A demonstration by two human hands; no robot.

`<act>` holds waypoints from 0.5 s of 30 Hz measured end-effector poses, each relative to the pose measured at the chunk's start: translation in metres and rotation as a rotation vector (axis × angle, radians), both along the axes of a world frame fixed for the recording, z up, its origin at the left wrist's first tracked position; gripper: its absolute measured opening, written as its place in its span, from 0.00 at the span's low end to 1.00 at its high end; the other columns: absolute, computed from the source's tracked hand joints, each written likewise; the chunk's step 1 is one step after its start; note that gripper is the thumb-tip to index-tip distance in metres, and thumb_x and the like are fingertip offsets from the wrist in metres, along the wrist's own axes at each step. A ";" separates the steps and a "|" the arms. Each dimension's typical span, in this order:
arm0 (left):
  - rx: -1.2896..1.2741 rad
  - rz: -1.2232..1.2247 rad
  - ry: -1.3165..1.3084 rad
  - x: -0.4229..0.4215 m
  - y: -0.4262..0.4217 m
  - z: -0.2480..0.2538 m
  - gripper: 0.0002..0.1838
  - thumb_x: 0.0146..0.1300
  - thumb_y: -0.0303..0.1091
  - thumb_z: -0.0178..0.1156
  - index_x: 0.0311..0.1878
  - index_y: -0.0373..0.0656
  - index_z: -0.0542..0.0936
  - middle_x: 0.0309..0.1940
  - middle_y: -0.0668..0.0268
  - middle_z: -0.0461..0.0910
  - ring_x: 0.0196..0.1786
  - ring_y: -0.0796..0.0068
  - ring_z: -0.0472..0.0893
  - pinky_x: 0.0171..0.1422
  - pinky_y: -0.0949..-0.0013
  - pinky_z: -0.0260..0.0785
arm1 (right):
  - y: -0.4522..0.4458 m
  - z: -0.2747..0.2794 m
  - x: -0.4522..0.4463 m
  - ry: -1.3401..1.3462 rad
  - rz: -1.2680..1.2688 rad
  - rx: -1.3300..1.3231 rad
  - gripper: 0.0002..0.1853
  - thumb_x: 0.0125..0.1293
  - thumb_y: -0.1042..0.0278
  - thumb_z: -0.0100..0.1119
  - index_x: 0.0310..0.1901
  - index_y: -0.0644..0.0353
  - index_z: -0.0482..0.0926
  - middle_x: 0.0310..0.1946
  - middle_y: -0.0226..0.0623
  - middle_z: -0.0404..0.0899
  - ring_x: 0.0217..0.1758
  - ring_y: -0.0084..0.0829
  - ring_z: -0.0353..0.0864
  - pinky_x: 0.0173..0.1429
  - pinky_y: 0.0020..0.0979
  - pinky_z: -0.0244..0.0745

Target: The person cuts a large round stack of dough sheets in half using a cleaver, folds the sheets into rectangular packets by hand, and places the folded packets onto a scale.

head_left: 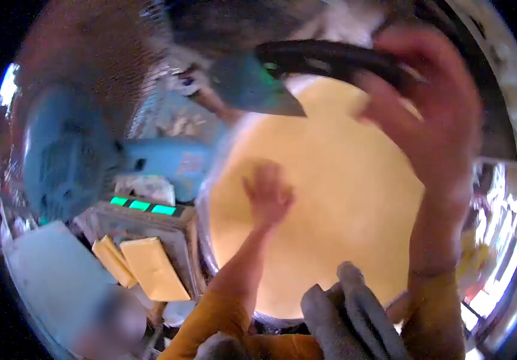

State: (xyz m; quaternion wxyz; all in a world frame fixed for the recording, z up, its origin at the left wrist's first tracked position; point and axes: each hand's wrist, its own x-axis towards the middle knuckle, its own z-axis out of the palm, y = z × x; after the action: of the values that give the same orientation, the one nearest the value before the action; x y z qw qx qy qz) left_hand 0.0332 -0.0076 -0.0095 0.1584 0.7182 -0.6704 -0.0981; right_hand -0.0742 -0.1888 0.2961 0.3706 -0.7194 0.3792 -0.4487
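My left hand [269,195] lies with its fingers spread on a large round yellow surface [342,186]. Above the upper right of that surface, my right hand [420,90] is wrapped round the dark handle of a broad-bladed tool [258,87]. The tool's wide greyish-green blade points left and hangs over the surface's upper edge. Motion blurs the right hand and the tool.
A blue motor-like machine [69,156] stands at the left. Two yellow blocks [153,269] rest on a framed tray [180,240] at the lower left. Grey cloth [360,318] hangs near the bottom. Another person's arm [210,99] reaches the surface's upper left edge.
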 end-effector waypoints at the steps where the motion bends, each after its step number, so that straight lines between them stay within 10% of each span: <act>1: -0.013 -0.023 -0.030 0.001 -0.004 -0.003 0.35 0.58 0.53 0.51 0.66 0.46 0.60 0.69 0.58 0.53 0.71 0.50 0.49 0.69 0.36 0.34 | 0.023 -0.008 -0.042 -0.022 -0.003 0.129 0.20 0.53 0.82 0.59 0.48 0.65 0.67 0.36 0.37 0.74 0.32 0.28 0.79 0.34 0.25 0.78; 5: 0.015 -0.007 -0.034 -0.003 -0.003 0.004 0.36 0.58 0.52 0.52 0.67 0.47 0.59 0.69 0.58 0.53 0.72 0.49 0.48 0.70 0.37 0.32 | 0.084 -0.030 -0.133 -0.006 0.040 0.911 0.21 0.55 0.77 0.61 0.50 0.65 0.65 0.30 0.36 0.75 0.22 0.25 0.77 0.27 0.25 0.74; 15: -0.008 -0.026 -0.155 -0.011 -0.009 0.007 0.36 0.55 0.48 0.53 0.66 0.46 0.58 0.69 0.55 0.52 0.70 0.45 0.50 0.68 0.35 0.36 | 0.115 -0.158 -0.244 -0.080 -0.799 0.765 0.05 0.64 0.71 0.52 0.34 0.61 0.68 0.17 0.32 0.71 0.14 0.24 0.73 0.19 0.28 0.70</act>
State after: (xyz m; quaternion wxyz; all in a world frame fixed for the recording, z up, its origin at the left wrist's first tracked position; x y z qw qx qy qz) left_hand 0.0224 -0.0168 -0.0024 0.1074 0.7142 -0.6904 -0.0416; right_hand -0.3178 -0.0738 0.1383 0.4207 -0.3160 0.7441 -0.4117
